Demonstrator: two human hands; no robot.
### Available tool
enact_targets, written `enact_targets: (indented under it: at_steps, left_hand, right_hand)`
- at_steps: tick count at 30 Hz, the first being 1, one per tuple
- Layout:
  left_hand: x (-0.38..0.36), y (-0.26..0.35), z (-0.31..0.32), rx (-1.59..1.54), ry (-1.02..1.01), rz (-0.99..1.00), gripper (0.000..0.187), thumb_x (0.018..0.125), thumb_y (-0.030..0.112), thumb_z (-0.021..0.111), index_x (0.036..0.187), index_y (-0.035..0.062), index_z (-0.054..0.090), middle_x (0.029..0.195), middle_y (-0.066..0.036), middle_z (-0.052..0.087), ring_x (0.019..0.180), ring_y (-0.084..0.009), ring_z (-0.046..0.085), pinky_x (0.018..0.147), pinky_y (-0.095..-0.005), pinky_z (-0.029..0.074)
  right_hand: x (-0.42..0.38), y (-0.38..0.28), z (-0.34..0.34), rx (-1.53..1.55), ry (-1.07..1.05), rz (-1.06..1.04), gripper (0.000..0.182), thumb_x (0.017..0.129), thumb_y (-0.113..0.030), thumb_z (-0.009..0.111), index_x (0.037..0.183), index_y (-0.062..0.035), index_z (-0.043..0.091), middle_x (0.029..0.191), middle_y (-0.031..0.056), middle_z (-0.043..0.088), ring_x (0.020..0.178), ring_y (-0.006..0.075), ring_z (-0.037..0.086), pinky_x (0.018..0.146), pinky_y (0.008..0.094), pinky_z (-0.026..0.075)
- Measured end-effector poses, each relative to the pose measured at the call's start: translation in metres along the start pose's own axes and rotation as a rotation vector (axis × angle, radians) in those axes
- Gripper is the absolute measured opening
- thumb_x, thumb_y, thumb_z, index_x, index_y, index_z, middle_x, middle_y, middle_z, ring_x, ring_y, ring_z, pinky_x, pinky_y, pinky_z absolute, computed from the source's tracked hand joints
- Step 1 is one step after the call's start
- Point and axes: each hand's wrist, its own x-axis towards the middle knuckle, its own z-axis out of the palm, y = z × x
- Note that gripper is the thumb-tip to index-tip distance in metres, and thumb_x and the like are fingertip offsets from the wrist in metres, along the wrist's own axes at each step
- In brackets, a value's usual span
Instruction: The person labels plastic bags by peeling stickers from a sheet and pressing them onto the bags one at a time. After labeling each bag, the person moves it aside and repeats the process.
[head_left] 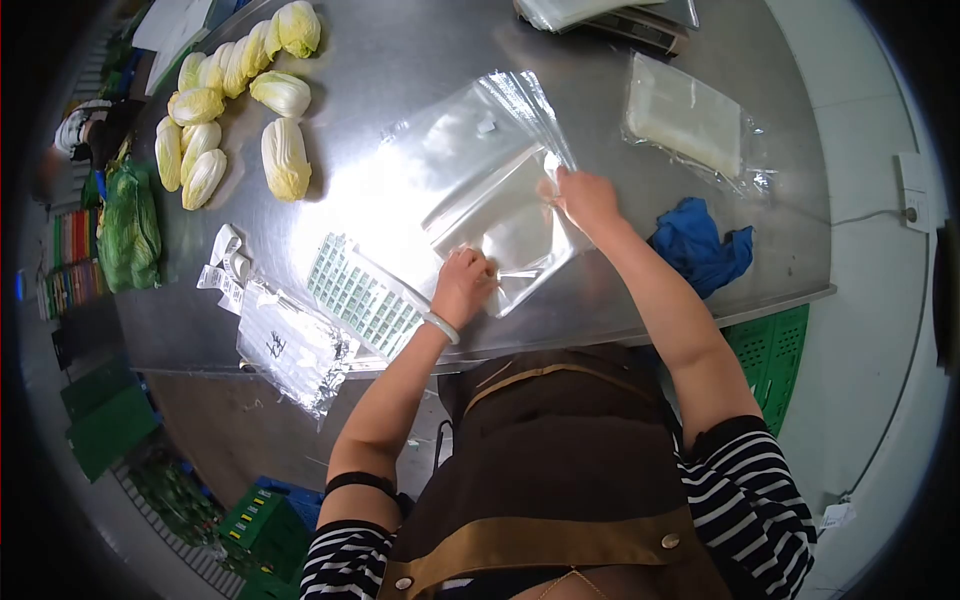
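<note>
A stack of clear plastic bags (455, 140) lies fanned out on the steel table in front of me. My left hand (463, 287) is closed at the near left edge of the top bag, its fingers curled on the film. At the bag's right edge my right hand (587, 203) pinches the film between thumb and fingers. Glare hides how many layers each hand grips. Left of my left hand is a sheet of printed green-and-white labels (365, 295), close to the bags.
Several napa cabbages (286, 160) stand at the back left of the steel table (380, 50). A silvery plastic package (290, 345) overhangs the front edge. To the right are a blue cloth (702, 247) and a wrapped pack of bags (688, 115). A person (95, 130) is at far left.
</note>
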Motion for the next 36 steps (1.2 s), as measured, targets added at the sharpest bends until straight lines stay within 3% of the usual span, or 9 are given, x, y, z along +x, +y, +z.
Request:
enact_targets:
  at_steps: [5, 9, 11, 15, 18, 21, 24, 29, 36]
  left_hand:
    - [0.009, -0.007, -0.014, -0.261, -0.159, -0.491, 0.016, 0.088, 0.021, 0.063, 0.090, 0.0048, 0.066, 0.081, -0.010, 0.063, 0.069, -0.0230, 0.061, 0.066, -0.0312, 0.048]
    - [0.026, -0.030, -0.046, -0.798, 0.695, -0.881, 0.030, 0.096, 0.026, 0.046, 0.087, 0.0001, 0.058, 0.070, -0.004, 0.055, 0.063, -0.0184, 0.050, 0.063, -0.0337, 0.044]
    - [0.022, -0.058, -0.043, -0.499, 0.976, -0.736, 0.027, 0.097, 0.027, 0.049, 0.091, 0.0022, 0.057, 0.075, -0.003, 0.055, 0.069, -0.0179, 0.051, 0.067, -0.0339, 0.044]
    - [0.008, 0.006, -0.021, -0.163, 0.071, -0.197, 0.015, 0.085, 0.015, 0.064, 0.095, 0.0041, 0.061, 0.084, -0.008, 0.060, 0.073, -0.0209, 0.055, 0.071, -0.0330, 0.046]
    - [0.006, 0.004, -0.003, 0.083, 0.015, 0.057, 0.013, 0.080, 0.015, 0.066, 0.086, 0.0037, 0.062, 0.083, -0.013, 0.059, 0.078, -0.0303, 0.058, 0.072, -0.0401, 0.047]
    - [0.006, -0.005, -0.002, -0.166, -0.076, -0.222, 0.012, 0.082, 0.013, 0.067, 0.089, 0.0028, 0.064, 0.082, -0.009, 0.061, 0.074, -0.0189, 0.057, 0.070, -0.0314, 0.047]
    - [0.008, -0.023, -0.003, -0.327, 0.011, -0.400, 0.014, 0.087, 0.018, 0.063, 0.090, 0.0045, 0.065, 0.077, -0.006, 0.060, 0.069, -0.0156, 0.055, 0.063, -0.0291, 0.045]
    - [0.029, -0.041, -0.047, -0.437, 0.986, -0.705, 0.021, 0.095, 0.023, 0.054, 0.092, 0.0024, 0.055, 0.074, -0.002, 0.051, 0.060, -0.0100, 0.041, 0.055, -0.0261, 0.037]
    - [0.009, 0.005, -0.008, 0.037, -0.119, -0.041, 0.026, 0.073, 0.017, 0.075, 0.093, 0.0054, 0.062, 0.092, -0.011, 0.059, 0.085, -0.0290, 0.057, 0.075, -0.0358, 0.047]
  right_hand:
    - [0.000, 0.018, -0.028, 0.719, -0.108, 0.076, 0.023, 0.083, -0.018, 0.067, 0.092, -0.0056, 0.051, 0.076, 0.0136, 0.063, 0.064, 0.0316, 0.061, 0.058, 0.0410, 0.046]
    - [-0.014, 0.010, -0.066, 1.178, -0.229, 0.098, 0.024, 0.082, -0.013, 0.067, 0.091, -0.0068, 0.046, 0.077, 0.0115, 0.060, 0.064, 0.0324, 0.058, 0.060, 0.0402, 0.045]
    - [-0.010, 0.014, -0.043, 0.774, -0.151, -0.086, 0.025, 0.082, -0.013, 0.067, 0.093, -0.0066, 0.046, 0.078, 0.0121, 0.061, 0.067, 0.0342, 0.059, 0.061, 0.0424, 0.045]
    - [-0.001, 0.001, -0.008, 0.142, -0.069, -0.228, 0.024, 0.082, -0.013, 0.065, 0.099, -0.0050, 0.049, 0.077, 0.0148, 0.065, 0.069, 0.0325, 0.063, 0.061, 0.0439, 0.047]
    - [0.004, -0.004, -0.008, 0.045, 0.040, -0.166, 0.022, 0.084, -0.011, 0.062, 0.102, -0.0043, 0.050, 0.079, 0.0163, 0.065, 0.073, 0.0338, 0.065, 0.062, 0.0457, 0.048]
    - [0.009, 0.006, -0.018, 0.016, -0.060, -0.075, 0.030, 0.083, -0.014, 0.065, 0.104, -0.0061, 0.045, 0.082, 0.0141, 0.066, 0.077, 0.0322, 0.066, 0.064, 0.0432, 0.048]
    - [0.010, 0.018, -0.022, 0.918, -0.075, -0.012, 0.027, 0.086, -0.014, 0.062, 0.104, -0.0049, 0.045, 0.077, 0.0111, 0.064, 0.070, 0.0253, 0.064, 0.060, 0.0384, 0.047]
    - [-0.001, 0.013, -0.048, 0.958, -0.207, -0.083, 0.022, 0.087, -0.012, 0.059, 0.103, -0.0037, 0.047, 0.072, 0.0125, 0.063, 0.066, 0.0254, 0.063, 0.058, 0.0383, 0.046]
    - [0.011, -0.010, 0.000, 0.022, -0.128, -0.157, 0.026, 0.083, -0.013, 0.059, 0.105, -0.0039, 0.048, 0.084, 0.0160, 0.067, 0.080, 0.0346, 0.066, 0.065, 0.0473, 0.050]
